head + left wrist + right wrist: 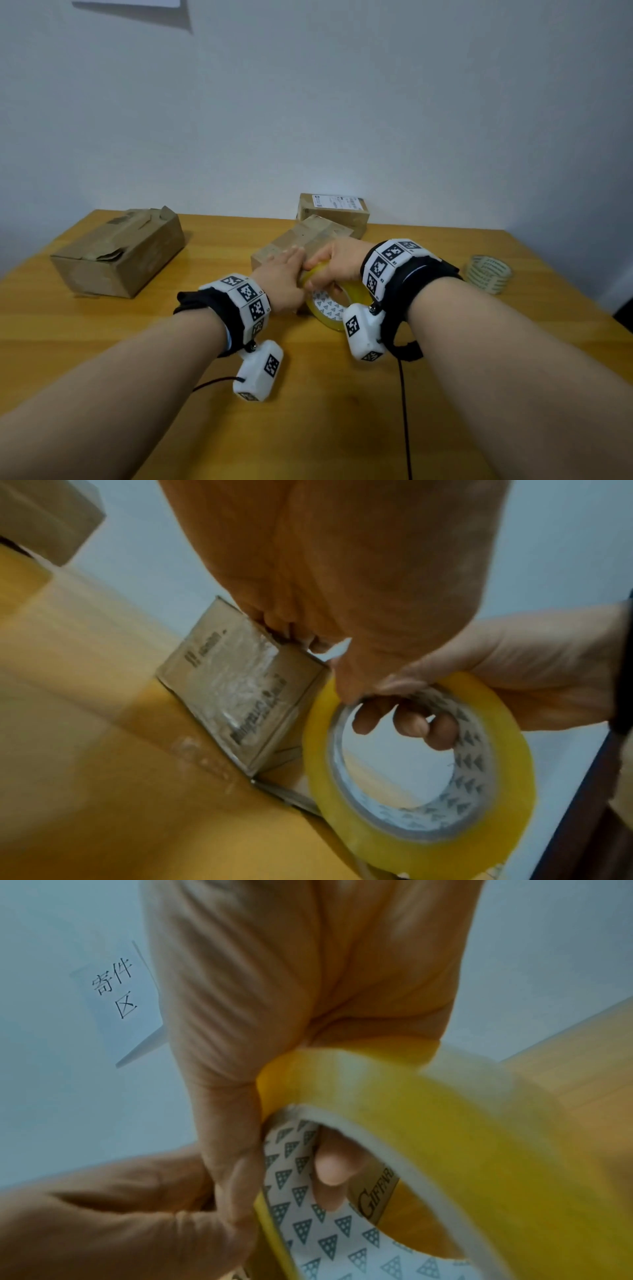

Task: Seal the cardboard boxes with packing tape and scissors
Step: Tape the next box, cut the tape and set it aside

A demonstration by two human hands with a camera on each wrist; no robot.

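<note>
Wooden bench [102,342]: right hand [337,262] clamps the tape roll [329,308], left hand [282,277] pinching at its edge beside the small box [291,245]. Next, likely draw tape over the flaps.

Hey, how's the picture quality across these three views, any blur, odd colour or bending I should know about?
Head view: evenly lit, soft overall, table edges bowed by the wide lens. Left wrist view: left hand close and orange-tinted, tabletop smeared, print on the small box blurry. Right wrist view: right hand fills the frame, yellow tape roll soft at its near rim, while the wall sign reads sharply.
</note>
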